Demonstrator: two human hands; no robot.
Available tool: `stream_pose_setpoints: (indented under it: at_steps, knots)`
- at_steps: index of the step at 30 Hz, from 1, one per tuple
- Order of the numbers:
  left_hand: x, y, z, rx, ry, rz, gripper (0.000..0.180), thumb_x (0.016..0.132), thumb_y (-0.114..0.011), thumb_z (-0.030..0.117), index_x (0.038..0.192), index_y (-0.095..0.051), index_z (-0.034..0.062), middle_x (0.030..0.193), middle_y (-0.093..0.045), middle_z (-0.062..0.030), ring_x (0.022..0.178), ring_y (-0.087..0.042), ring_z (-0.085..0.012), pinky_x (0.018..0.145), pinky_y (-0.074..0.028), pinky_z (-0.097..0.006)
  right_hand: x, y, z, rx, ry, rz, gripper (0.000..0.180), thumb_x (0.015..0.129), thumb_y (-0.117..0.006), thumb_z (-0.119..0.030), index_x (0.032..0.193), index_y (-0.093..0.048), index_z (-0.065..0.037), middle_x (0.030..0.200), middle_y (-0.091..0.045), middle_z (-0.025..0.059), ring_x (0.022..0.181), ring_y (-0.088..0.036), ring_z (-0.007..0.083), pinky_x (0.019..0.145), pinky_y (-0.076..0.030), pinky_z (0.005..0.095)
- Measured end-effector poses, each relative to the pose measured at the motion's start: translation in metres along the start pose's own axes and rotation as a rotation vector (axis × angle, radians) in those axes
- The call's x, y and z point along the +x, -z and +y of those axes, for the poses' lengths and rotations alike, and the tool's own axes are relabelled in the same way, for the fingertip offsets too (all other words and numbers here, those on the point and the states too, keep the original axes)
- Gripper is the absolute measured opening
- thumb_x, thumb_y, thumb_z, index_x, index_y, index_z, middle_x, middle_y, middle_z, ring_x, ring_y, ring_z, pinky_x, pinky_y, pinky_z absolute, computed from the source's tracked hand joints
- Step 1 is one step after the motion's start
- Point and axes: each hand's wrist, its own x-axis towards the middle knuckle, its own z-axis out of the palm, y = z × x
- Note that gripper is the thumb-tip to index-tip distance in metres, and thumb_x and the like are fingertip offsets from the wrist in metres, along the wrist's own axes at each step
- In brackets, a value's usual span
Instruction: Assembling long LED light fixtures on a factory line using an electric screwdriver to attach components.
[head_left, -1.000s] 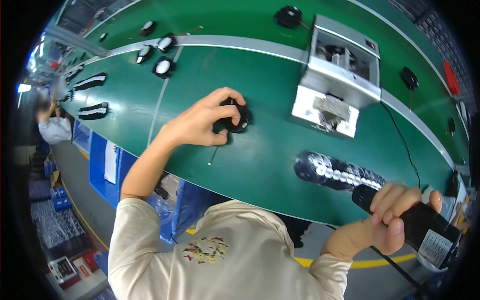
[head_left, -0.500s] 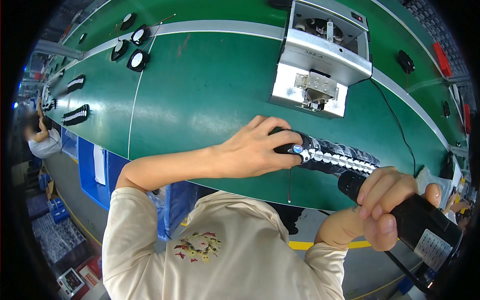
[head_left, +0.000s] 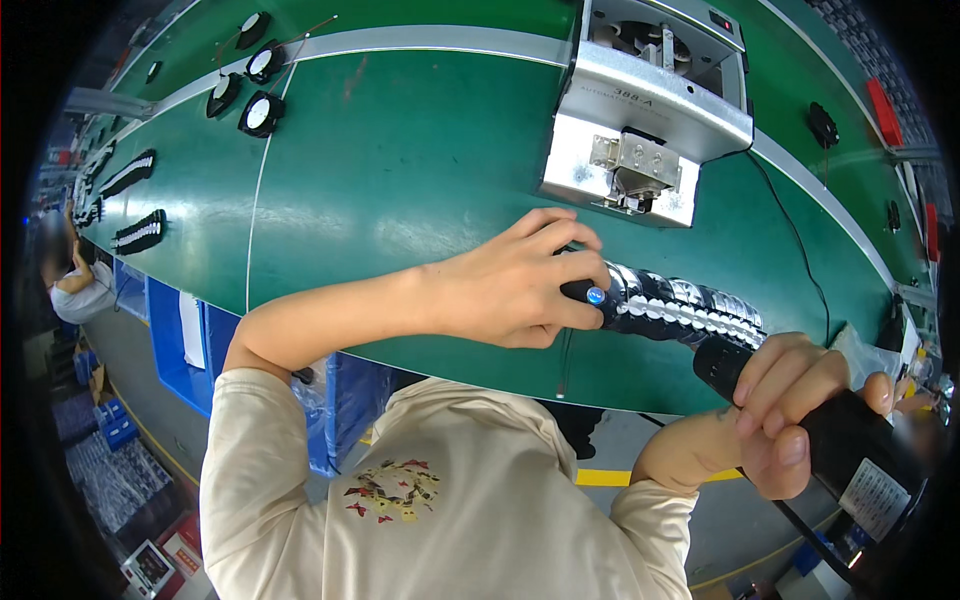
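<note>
My left hand is curled round the left end of a row of black round parts with white and silvery discs. A small shiny blue disc shows beside its fingertips. The row lies slantwise on the green table, its far right end near my right hand. That hand is wrapped round a black corded handheld power tool with a pale label. The tool's stubby ridged nose points left and sits close to the row's lower right side; whether they touch I cannot tell. A thin wire hangs below my left hand.
A silver metal bench machine stands beyond the row, its black cable running right. Several round black parts with white faces lie far left, near two more rows. Blue bins stand below the table edge. Another person sits far left.
The right hand and tool have shifted a little to the right along the row. The left hand keeps its grip on the row's end, and the whole view has moved slightly.
</note>
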Motion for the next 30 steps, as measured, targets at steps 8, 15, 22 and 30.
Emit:
stream_pose_setpoints:
  at_steps: [8, 15, 22, 30]
  knots:
    - [0.001, -0.018, -0.01, -0.279, 0.031, 0.038, 0.009, 0.079, -0.073, 0.013, 0.085, -0.066, 0.0104, 0.106, -0.051, -0.0096, 0.109, -0.059, -0.034, 0.096, -0.051, -0.045, 0.014, -0.014, 0.008, -0.028, 0.075, 0.104, 0.076, 0.087, -0.063, -0.009, 0.149, -0.021, -0.018, 0.069, -0.054, 0.0029, 0.052, -0.055, 0.0162, 0.051, -0.048, 0.0338]
    - [-0.014, -0.017, -0.001, -0.13, 0.018, 0.12, 0.012, 0.077, -0.072, 0.012, 0.087, -0.066, 0.0099, 0.106, -0.052, -0.0109, 0.107, -0.059, -0.0346, 0.097, -0.051, -0.045, 0.065, -0.032, 0.032, 0.121, 0.145, 0.129, 0.05, 0.089, -0.048, -0.011, 0.138, -0.036, -0.009, 0.077, -0.041, 0.0004, 0.054, -0.041, 0.0091, 0.058, -0.037, 0.0297]
    - [-0.022, -0.024, -0.003, -0.136, 0.009, 0.221, 0.016, 0.072, -0.07, 0.012, 0.088, -0.066, 0.0121, 0.113, -0.052, -0.0108, 0.106, -0.056, -0.0336, 0.099, -0.048, -0.044, 0.094, -0.041, 0.063, -0.141, 0.154, 0.202, 0.046, 0.087, -0.049, -0.008, 0.132, -0.043, -0.005, 0.074, -0.043, 0.003, 0.053, -0.04, 0.0111, 0.054, -0.039, 0.0319]
    - [-0.021, -0.024, -0.004, -0.1, 0.005, 0.203, 0.016, 0.076, -0.071, 0.014, 0.091, -0.068, 0.0135, 0.113, -0.054, -0.0111, 0.114, -0.056, -0.0341, 0.103, -0.046, -0.046, 0.09, -0.05, 0.061, -0.046, 0.028, 0.218, 0.047, 0.084, -0.05, -0.008, 0.13, -0.043, -0.004, 0.07, -0.042, 0.0028, 0.048, -0.039, 0.0106, 0.05, -0.038, 0.0307]
